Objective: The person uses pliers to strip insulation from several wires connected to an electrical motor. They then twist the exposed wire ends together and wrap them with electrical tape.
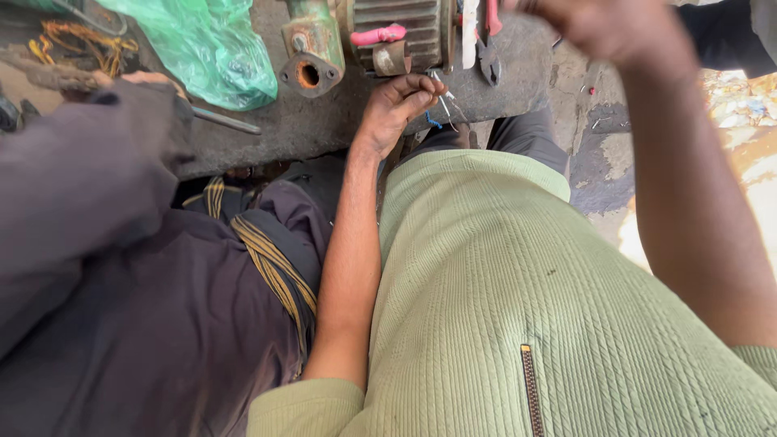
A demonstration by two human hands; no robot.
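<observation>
Grey, grimy worktop (324, 129) carries a finned motor (396, 32) with red-handled pliers (488, 40) beside it. At its edge the left hand (398, 103) curls, fingers (421, 91) pinching thin wires (445, 101) just below the motor. The right hand (607, 28) is raised and blurred; its grip cannot be told. A co-worker's dark sleeve (89, 170) lies at left, near a green plastic bag (202, 44).

We see our left arm stretched straight forward, bare from the short sleeve down, its left hand (402, 101) curled with fingers bent inward and knuckles up. Our right arm rises at the right edge, forearm angled upward, and the right hand (603, 28) is blurred, its grip unclear.
</observation>
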